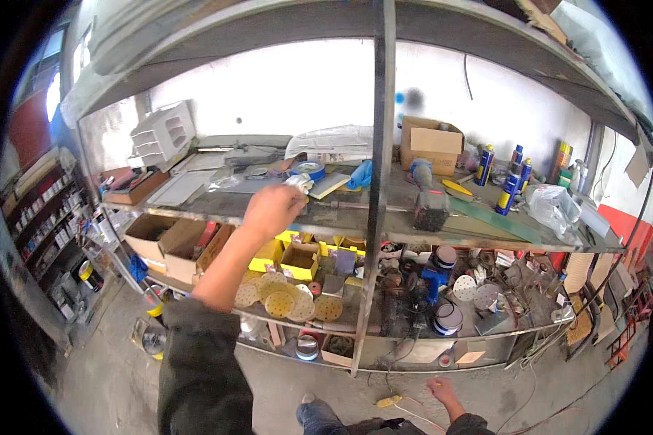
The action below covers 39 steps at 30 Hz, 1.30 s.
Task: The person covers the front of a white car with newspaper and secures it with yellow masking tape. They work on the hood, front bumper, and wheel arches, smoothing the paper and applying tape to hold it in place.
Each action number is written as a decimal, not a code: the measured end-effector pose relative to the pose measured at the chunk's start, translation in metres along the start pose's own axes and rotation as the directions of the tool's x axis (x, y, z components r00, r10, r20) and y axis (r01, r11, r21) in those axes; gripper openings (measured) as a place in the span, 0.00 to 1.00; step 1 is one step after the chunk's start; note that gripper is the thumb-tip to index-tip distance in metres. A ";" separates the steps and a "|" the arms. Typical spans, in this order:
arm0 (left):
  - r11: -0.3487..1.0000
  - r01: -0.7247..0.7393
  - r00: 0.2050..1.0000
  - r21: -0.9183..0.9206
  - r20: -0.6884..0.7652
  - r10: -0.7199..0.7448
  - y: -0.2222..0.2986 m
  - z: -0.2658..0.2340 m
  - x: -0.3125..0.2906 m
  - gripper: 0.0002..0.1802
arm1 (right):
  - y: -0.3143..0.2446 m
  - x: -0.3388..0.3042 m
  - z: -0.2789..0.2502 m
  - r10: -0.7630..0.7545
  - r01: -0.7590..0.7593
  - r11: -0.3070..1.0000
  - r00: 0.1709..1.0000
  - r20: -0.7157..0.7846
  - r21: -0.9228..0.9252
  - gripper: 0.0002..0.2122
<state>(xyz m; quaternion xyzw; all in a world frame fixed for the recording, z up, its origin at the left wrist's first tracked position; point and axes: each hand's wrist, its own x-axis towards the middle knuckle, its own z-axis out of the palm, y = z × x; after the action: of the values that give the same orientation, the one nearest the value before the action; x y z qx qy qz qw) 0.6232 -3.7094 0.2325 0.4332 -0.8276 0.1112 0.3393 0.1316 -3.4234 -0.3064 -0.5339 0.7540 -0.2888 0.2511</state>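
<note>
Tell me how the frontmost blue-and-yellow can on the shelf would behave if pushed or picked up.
The can would probably tip if pushed near its top, since it is tall and narrow. Once over, it would likely roll, its body being round. It should feel stiff, judging by its straight, undented side; how full it is cannot be seen.

Left of and beyond your left hand (272,210) you have a white compartmented organizer (159,138), tipped over; below the hand sit yellow bins (300,272) and perforated discs (279,303). To its right, past the upright post (376,217), you see an open cardboard box (435,141), spray cans (509,188) and a clear plastic bag (551,206). Beyond your right hand (444,391) stands a round tin (448,319).
</note>
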 end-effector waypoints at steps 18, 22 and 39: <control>0.881 -0.341 0.925 0.328 0.286 0.252 -0.151 0.310 0.315 0.21 | -0.127 -0.162 0.207 0.789 -0.614 0.591 0.576 -0.215 0.523 0.21; 0.843 -0.396 0.897 0.364 0.349 0.270 -0.164 0.320 0.329 0.15 | -0.148 -0.172 0.236 0.828 -0.612 0.526 0.526 -0.193 0.590 0.21; 0.999 -0.041 0.945 -0.026 -0.326 0.030 -0.221 0.156 0.433 0.16 | -0.142 -0.181 0.256 0.883 -0.603 0.420 0.445 -0.151 0.678 0.20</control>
<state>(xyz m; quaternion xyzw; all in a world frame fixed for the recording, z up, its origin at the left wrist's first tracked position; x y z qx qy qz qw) 0.5551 -4.1947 0.3773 0.3885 -0.7696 0.1738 0.4760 0.4562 -3.3320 -0.3746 0.0616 0.8363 -0.4597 0.2925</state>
